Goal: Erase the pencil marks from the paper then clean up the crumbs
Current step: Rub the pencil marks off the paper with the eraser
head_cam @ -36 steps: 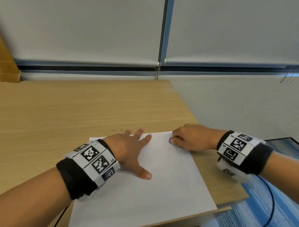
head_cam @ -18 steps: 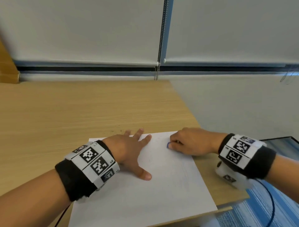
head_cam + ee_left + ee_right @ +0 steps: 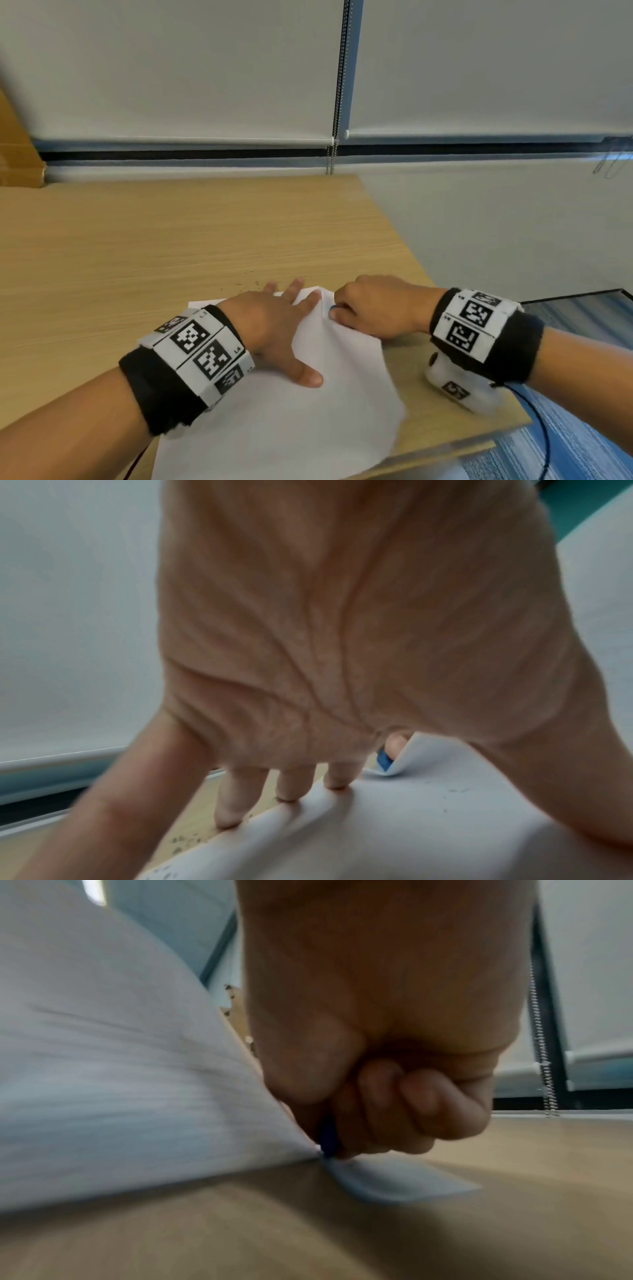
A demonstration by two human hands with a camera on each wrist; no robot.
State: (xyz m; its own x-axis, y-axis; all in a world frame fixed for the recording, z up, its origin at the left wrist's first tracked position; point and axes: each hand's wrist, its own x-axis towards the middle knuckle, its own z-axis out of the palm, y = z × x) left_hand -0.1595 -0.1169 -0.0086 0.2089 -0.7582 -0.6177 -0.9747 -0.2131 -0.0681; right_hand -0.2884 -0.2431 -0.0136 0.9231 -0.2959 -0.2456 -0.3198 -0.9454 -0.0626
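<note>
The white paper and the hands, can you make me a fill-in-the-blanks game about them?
1. The left hand presses flat on the white sheet of paper with its fingers ____.
2. The right hand pinches a small ____ eraser.
3. Next to the eraser, the paper's far edge is ____ up off the light wooden desk.
4. Dark eraser crumbs lie on the ____, beyond the paper.

Missing words: straight; blue; buckled; desk
</note>
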